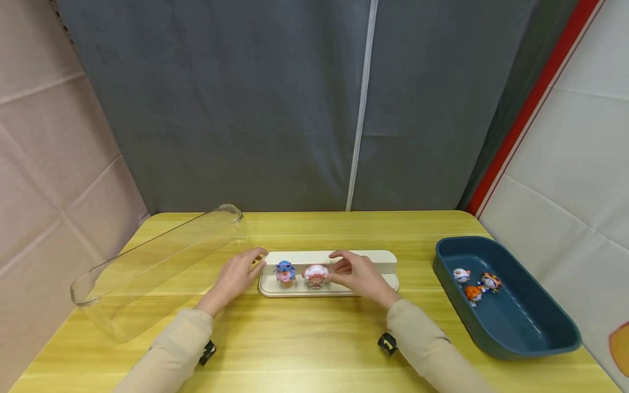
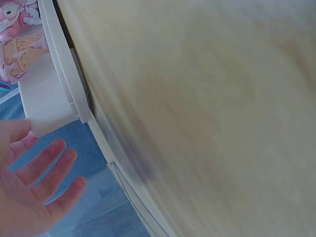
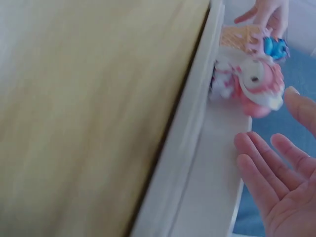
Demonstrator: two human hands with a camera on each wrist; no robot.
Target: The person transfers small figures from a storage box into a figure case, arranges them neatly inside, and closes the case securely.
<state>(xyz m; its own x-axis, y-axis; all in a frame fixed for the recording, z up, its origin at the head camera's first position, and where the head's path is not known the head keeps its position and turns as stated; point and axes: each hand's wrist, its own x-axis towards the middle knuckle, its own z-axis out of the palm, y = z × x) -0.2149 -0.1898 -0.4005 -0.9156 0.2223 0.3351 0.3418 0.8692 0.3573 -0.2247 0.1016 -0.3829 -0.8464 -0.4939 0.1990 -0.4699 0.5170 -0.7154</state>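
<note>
A long white display base (image 1: 326, 292) with a raised back step lies on the table. Toward its left end stands a blue-topped figurine with a pink ice-cream cone (image 1: 285, 274). Beside that is a pink figurine with a white top (image 1: 316, 276). My left hand (image 1: 238, 275) is at the base's left end, thumb and index by its corner, other fingers loosely spread in the left wrist view. Around the pink figurine's right side is my right hand (image 1: 361, 277); in the right wrist view its extended fingers stand slightly apart from the figurine.
A clear, trough-shaped cover (image 1: 162, 267) lies slantwise on the left of the wooden table (image 1: 304, 344). At right sits a dark blue bin (image 1: 521, 284) holding three small figurines (image 1: 490, 282). A grey curtain (image 1: 245, 109) hangs behind the table.
</note>
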